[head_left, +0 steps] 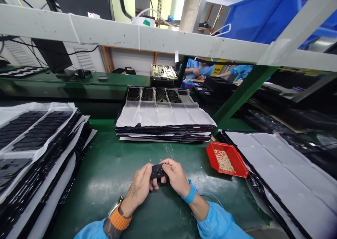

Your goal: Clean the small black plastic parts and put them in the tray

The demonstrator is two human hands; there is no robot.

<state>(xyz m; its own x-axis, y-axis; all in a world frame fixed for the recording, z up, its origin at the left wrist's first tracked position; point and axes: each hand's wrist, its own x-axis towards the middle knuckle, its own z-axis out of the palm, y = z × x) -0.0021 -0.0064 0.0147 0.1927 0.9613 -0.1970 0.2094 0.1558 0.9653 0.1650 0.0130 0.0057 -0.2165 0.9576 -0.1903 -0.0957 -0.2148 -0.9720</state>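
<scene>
plainly, the weak spot is the grip: the black part (157,171) is small and held only by its ends, up off the green table (110,168), so a slip of either thumb could, i judge, let it twist free and drop onto the table or skid under the stacks around it. the red tray (212,157) of tiny pale pieces (223,160) sits near the right hand, off to its right, and a careless swing of that wrist or sleeve could tip it and scatter them. the left hand (139,188) comes in from the lower left, back of the hand up, an orange watch strap (119,219) on the wrist; its fingers are curled, and thumb and forefinger pinch the left end of the part. the right hand (175,177) meets it from the other side, a blue wrist band (190,194) above the sleeve, fingers bent close together and closed on the right end. both forearms angle inward, so the hands meet across the part just in front of the body. a middle stack (163,128) of dark trays under white sheets lies beyond, well apart from the hands; a left stack (39,140) and a right stack (276,161) flank the table.
</scene>
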